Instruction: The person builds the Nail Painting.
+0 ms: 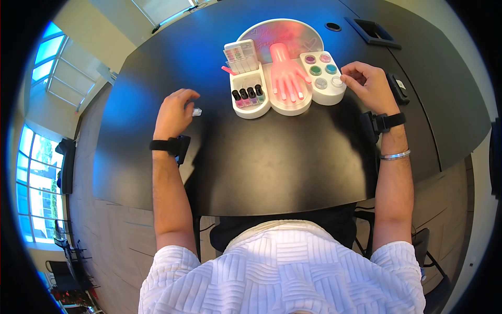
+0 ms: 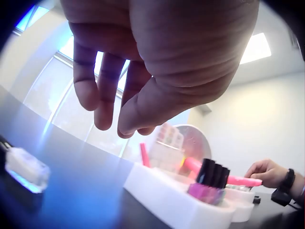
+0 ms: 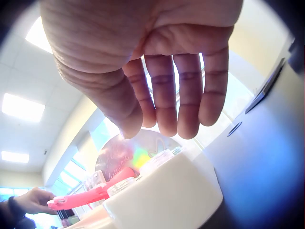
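My left hand hangs over the table with fingers loosely bent, holding nothing. A small clear bottle lies beside it on the table; it shows at the left of the left wrist view. At the right side of the white stand, my right hand hovers by the tray of glitter pots, fingers hanging and nothing gripped. A pink model hand lies in the stand's middle. Several black-capped polish bottles stand in the left section, below a clear holder.
A round iridescent panel rises behind the stand. On the dark table are a black device right of my right hand, a square black recess and a round hole at the back.
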Demonstrator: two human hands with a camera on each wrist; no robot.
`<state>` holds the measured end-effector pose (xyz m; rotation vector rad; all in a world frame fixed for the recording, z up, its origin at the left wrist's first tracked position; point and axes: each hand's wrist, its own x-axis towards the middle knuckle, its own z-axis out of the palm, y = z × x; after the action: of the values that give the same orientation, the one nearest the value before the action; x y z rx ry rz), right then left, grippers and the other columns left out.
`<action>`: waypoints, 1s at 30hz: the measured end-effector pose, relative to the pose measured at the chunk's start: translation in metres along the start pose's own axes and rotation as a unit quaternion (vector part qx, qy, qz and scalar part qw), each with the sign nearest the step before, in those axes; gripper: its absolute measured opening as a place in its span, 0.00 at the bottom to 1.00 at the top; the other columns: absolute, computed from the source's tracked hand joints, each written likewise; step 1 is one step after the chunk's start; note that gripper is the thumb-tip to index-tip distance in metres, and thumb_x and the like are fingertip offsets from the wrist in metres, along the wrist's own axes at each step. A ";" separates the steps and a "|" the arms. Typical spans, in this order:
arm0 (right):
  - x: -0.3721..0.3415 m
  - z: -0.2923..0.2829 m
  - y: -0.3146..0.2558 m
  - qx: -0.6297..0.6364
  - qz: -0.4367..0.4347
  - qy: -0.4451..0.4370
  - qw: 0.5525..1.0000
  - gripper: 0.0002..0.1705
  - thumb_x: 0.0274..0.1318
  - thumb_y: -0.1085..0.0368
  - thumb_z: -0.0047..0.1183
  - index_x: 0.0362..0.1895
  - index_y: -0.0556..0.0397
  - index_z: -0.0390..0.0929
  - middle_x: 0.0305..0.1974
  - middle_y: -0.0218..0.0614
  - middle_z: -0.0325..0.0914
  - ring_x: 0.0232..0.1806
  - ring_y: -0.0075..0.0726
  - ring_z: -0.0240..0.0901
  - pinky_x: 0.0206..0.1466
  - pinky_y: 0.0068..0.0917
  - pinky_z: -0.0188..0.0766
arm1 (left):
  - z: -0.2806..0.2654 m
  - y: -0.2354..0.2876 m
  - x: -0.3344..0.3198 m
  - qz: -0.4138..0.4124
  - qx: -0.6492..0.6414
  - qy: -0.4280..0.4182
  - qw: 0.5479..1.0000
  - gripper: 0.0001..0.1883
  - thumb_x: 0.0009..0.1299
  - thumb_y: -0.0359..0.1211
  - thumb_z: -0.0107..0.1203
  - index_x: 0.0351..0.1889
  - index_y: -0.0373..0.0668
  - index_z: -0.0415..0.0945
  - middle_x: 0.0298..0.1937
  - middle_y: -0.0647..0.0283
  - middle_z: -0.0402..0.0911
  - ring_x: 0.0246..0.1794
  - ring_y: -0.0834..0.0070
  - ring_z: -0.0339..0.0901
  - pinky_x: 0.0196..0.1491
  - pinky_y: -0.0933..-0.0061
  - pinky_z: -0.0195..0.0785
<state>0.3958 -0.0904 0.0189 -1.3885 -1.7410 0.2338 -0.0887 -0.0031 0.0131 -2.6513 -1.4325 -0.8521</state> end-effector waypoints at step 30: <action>0.001 -0.002 -0.004 0.004 -0.005 0.001 1.000 0.10 0.67 0.65 0.67 0.46 0.60 0.89 0.34 0.35 0.89 0.32 0.24 0.81 0.42 0.26 0.80 | 0.001 0.096 0.012 0.110 -0.135 -0.021 0.984 0.14 0.65 0.19 0.69 0.47 0.41 0.87 0.43 0.64 0.88 0.38 0.72 0.84 0.41 0.71 0.77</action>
<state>0.3946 -0.0918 0.0236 -1.3739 -1.7419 0.2340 -0.0091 -0.0496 0.0408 -2.9669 -1.0683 -1.0384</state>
